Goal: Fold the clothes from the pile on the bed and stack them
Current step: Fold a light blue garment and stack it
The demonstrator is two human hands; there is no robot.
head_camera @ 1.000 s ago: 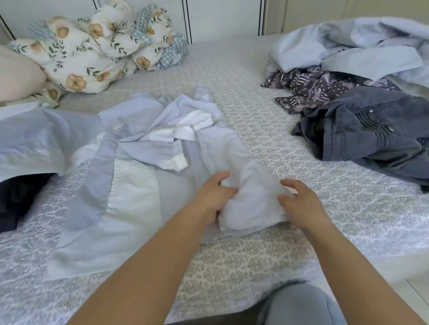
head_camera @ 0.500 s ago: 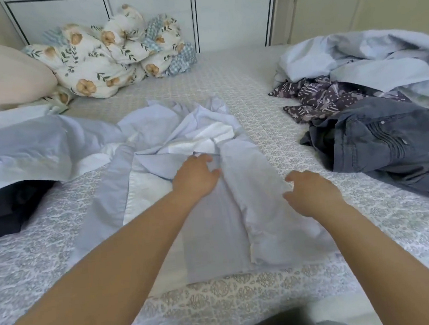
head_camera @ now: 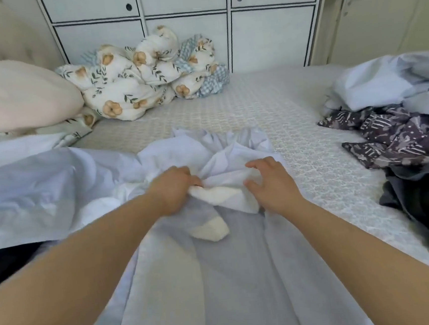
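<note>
A pale blue and white shirt [head_camera: 226,278] lies spread lengthwise on the bed [head_camera: 277,120] right in front of me, its far end bunched up. My left hand [head_camera: 175,189] grips a white fold of that bunched cloth. My right hand [head_camera: 272,183] rests on the crumpled fabric just to the right, fingers spread and slightly bent. The pile of unfolded clothes [head_camera: 403,143] sits at the right: pale blue cloth, a dark patterned garment and grey denim.
A pale blue garment [head_camera: 39,188] lies at the left over something dark [head_camera: 7,263]. A pink pillow [head_camera: 18,96] and a floral quilt bundle [head_camera: 146,75] sit at the back left, before white cabinet doors [head_camera: 269,28].
Both hands moved away from me, from the shirt's near hem up to its bunched far end. My left hand has taken hold of a white fold there. The view tilted upward.
</note>
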